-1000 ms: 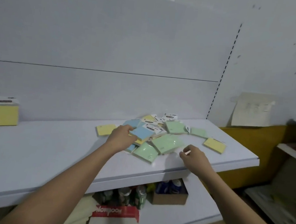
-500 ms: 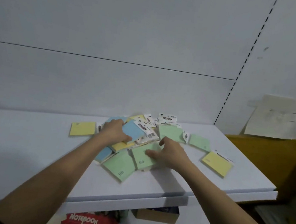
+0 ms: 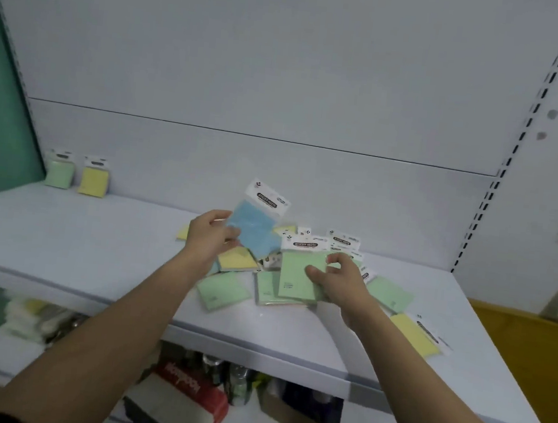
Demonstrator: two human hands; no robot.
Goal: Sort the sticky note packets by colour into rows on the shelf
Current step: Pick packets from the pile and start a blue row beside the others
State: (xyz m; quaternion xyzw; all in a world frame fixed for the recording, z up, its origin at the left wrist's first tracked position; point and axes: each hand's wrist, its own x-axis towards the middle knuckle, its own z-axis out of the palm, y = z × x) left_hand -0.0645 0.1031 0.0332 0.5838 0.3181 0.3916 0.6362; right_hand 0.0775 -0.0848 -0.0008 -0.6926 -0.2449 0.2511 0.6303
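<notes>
Blue sticky note packet [image 3: 254, 226] up off the shelf, tilted, white header card at top, pinched at its lower-left edge by left hand [image 3: 209, 235], thumb and fingers closed on it. Green packet [image 3: 299, 272] just to the right, raised upright over the pile w/ header card on top, gripped along its right edge by right hand [image 3: 338, 280], thumb on the front face, fingers curled over the top corner.

Pile of packets [image 3: 284, 274] under and between both hands, mid-shelf toward the back wall: yellow packet [image 3: 237, 259] directly below the blue one, green packet [image 3: 224, 290] flat at front left, another green [image 3: 390, 294] right of the right hand, more header cards jumbled behind. Lone yellow packet [image 3: 417, 333] near the right front edge, apart from the pile.

Far left at the back, standing upright against the wall: green packet [image 3: 59, 171] and yellow packet [image 3: 94, 178], side by side, close but whether touching can't tell (blurred).

White shelf [image 3: 77, 252] w/ white back panel [image 3: 285, 74]. Below: lower shelf w/ red notebook pack [image 3: 193, 395], cardboard box [image 3: 300, 420], bottles; details too dim.
</notes>
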